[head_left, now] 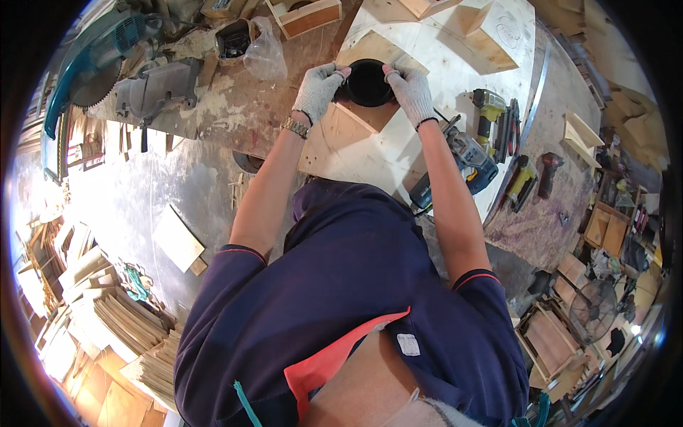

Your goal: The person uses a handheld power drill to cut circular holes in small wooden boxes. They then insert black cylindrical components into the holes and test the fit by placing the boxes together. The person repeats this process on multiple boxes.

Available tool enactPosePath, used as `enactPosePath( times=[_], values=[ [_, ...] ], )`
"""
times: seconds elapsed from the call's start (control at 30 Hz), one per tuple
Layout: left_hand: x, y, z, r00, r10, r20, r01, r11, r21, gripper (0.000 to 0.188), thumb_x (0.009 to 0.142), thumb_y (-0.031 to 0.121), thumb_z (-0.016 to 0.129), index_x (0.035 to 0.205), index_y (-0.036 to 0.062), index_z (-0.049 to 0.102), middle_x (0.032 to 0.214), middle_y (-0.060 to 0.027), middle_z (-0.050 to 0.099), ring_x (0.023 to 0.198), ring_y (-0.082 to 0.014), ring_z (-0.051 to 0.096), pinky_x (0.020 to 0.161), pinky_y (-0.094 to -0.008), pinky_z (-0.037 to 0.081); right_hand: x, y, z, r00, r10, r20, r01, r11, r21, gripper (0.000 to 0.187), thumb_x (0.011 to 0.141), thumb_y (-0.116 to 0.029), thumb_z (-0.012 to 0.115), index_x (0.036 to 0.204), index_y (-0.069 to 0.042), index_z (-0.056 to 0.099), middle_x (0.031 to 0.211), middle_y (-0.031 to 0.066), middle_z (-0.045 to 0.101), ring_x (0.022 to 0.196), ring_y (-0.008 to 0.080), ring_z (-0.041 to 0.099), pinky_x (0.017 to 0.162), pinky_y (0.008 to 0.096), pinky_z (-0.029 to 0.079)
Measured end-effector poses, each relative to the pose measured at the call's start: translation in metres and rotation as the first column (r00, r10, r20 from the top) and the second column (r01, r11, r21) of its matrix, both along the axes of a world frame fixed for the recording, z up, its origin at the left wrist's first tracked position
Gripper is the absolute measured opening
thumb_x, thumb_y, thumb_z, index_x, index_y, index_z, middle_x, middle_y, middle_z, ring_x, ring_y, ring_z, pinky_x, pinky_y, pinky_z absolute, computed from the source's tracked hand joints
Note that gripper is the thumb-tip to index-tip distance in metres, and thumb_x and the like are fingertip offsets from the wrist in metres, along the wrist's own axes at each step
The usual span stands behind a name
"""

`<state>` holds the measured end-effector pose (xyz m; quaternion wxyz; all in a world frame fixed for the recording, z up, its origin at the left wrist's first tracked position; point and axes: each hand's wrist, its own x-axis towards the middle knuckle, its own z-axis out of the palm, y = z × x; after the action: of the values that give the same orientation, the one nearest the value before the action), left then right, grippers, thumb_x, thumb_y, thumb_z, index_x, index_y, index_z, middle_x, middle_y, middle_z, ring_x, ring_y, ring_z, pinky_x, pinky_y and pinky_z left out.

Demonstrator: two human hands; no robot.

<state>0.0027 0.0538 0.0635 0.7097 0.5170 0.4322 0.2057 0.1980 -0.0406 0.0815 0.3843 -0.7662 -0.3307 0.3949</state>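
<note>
Nearest the lens: bare skin and a navy shirt (356, 285) with red trim, filling the lower middle. Both forearms reaching up and away toward the bench.

Far left, off the bench: stacks of thin wood sheets (135, 320) on the floor, a loose pale board (178, 238) on the grey concrete. Upper left: mitre saw (107, 64), teal guard, toothed blade showing, standing on the dusty workbench (235, 114). Just right of it, a crumpled clear plastic bag (265, 53) beside a dark small container.

Centre top: left hand (318, 89), grey knit glove, metal watch at the wrist, fingers curled around the left rim of a black round bowl-shaped part (368, 82). Right hand (413, 92), same glove, clasping the right rim, thumb on the upper edge. Black part held between both hands, above a pale plywood box (370, 117) resting on a larger plywood panel (356, 160). Whether part touches box: cannot tell.

Right of the right forearm: blue and black power tool (466, 160) lying on the panel edge. Further right, yellow and black cordless driver (491, 114), then more tools near the bench rim. Upper right: open wooden box (498, 32). Lower right, floor level: fan (590, 309) and framed wooden pieces.
</note>
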Motion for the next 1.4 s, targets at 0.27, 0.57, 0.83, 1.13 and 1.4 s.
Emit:
enactPosePath(
  times=[0.27, 0.57, 0.83, 1.13, 1.4],
  values=[
    [-0.006, 0.006, 0.01, 0.986, -0.078, -0.15, 0.078, 0.997, -0.002, 0.026, 0.097, 0.027, 0.073, 0.095, 0.0025, 0.067, 0.075, -0.0003, 0.065, 0.055, -0.0074, 0.06, 0.052, -0.0238, 0.049, -0.017, -0.004, -0.034, 0.649, -0.003, 0.761, -0.106, 0.99, 0.094, 0.03, 0.098, -0.038, 0.066, 0.092, -0.01, 0.074, 0.073, 0.0112, 0.068, 0.064, 0.0329, 0.068, 0.06, 0.0467, 0.053],
    [-0.005, 0.023, -0.002, 0.851, -0.07, -0.521, 0.313, 0.864, 0.395, 0.047, 0.087, 0.048, 0.081, 0.094, 0.0054, 0.062, 0.073, 0.0003, 0.06, 0.063, -0.0091, 0.058, 0.051, -0.0248, 0.045, -0.015, -0.005, -0.022, 0.501, 0.004, 0.865, -0.169, 0.981, 0.093, 0.022, 0.088, -0.035, 0.072, 0.092, -0.014, 0.075, 0.099, 0.014, 0.062, 0.098, 0.0369, 0.062, 0.085, 0.0488, 0.049],
    [-0.009, 0.044, 0.0, 0.804, -0.306, -0.509, 0.454, 0.869, 0.194, 0.059, 0.086, 0.053, 0.081, 0.106, 0.002, 0.059, 0.085, -0.0042, 0.061, 0.067, -0.0118, 0.059, 0.057, -0.0295, 0.05, -0.015, 0.037, -0.026, 0.478, 0.093, 0.873, -0.19, 0.982, -0.001, 0.048, 0.094, -0.034, 0.063, 0.137, -0.014, 0.06, 0.139, 0.0189, 0.058, 0.132, 0.0437, 0.052, 0.11, 0.0609, 0.038],
    [-0.014, 0.041, -0.004, 0.782, -0.349, -0.516, 0.493, 0.853, 0.172, 0.057, 0.085, 0.051, 0.083, 0.101, -0.0001, 0.063, 0.082, -0.0041, 0.06, 0.077, -0.0137, 0.056, 0.071, -0.0313, 0.047, -0.028, 0.044, -0.038, 0.475, 0.177, 0.862, -0.185, 0.978, -0.098, 0.061, 0.098, -0.033, 0.056, 0.155, -0.016, 0.044, 0.158, 0.0221, 0.043, 0.146, 0.0479, 0.038, 0.119, 0.0687, 0.023],
    [-0.014, 0.031, 0.004, 0.812, -0.312, -0.493, 0.42, 0.899, 0.122, 0.062, 0.081, 0.048, 0.086, 0.109, -0.0021, 0.063, 0.084, -0.0059, 0.06, 0.079, -0.0146, 0.054, 0.074, -0.031, 0.046, -0.026, 0.046, -0.033, 0.497, 0.279, 0.822, -0.215, 0.957, -0.195, 0.067, 0.093, -0.028, 0.061, 0.156, -0.018, 0.042, 0.162, 0.019, 0.039, 0.148, 0.0475, 0.035, 0.119, 0.0682, 0.025]
  ],
)
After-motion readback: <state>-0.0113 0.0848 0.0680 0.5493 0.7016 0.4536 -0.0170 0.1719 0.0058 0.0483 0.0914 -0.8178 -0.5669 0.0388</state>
